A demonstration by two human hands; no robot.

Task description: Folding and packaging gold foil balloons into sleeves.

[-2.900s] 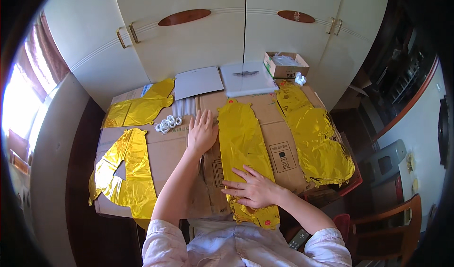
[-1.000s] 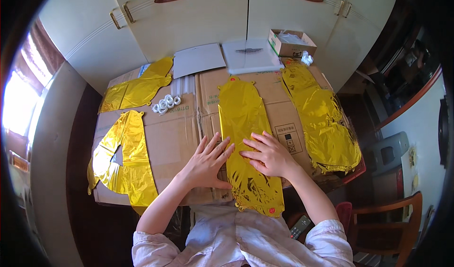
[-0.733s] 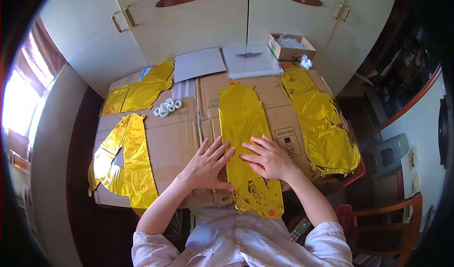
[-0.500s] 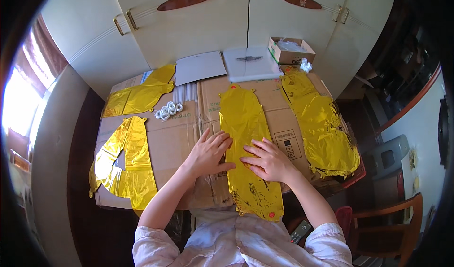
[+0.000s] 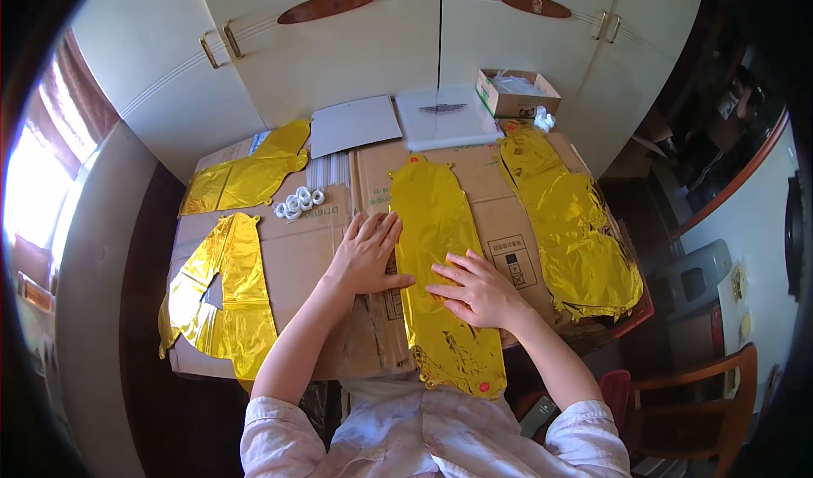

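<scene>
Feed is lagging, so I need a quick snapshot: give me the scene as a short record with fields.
left hand: left hand flat, at the left edge of the centre gold foil balloon
right hand: right hand flat, pressing on that balloon
surface: flattened cardboard over the table
other foil: gold foil pieces at left, upper left and right
small items: white rings; open box

Foil balloon (image 5: 440,249) middle hidden under right hand (image 5: 476,290).
</scene>
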